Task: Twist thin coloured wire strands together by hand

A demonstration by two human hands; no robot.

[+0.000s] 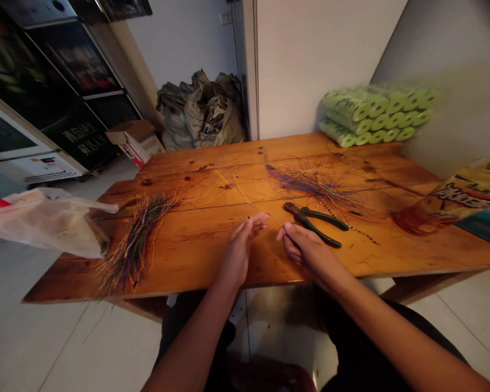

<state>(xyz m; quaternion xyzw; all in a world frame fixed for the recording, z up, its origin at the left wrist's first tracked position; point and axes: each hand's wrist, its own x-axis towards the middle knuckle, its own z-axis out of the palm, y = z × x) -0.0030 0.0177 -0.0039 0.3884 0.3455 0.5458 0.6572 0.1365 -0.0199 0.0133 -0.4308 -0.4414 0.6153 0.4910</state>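
Observation:
Over the wooden table (pixel 212 234), my right hand (pixel 304 247) pinches the end of a thin yellowish wire (pixel 245 197). The wire stretches up and to the left past the fingertips of my left hand (pixel 245 237). That hand has its fingers stretched towards the right hand, thumb apart; whether they touch the wire is unclear. Just right of my right hand lie pliers (pixel 316 220) with dark green handles, their jaws pointing left. Behind them spreads a loose pile of purple and yellowish wires (pixel 306 179). A thicker multicoloured wire bundle (pixel 142 234) lies at the left.
A plastic bag (pixel 49 220) sits at the table's left edge. On the right stand a labelled bottle (pixel 461 193) and a teal object (pixel 485 226). Green-wrapped rolls (pixel 375 114) are stacked at the back right. Sacks (pixel 204 111) and a cardboard box (pixel 136 141) rest beyond the table.

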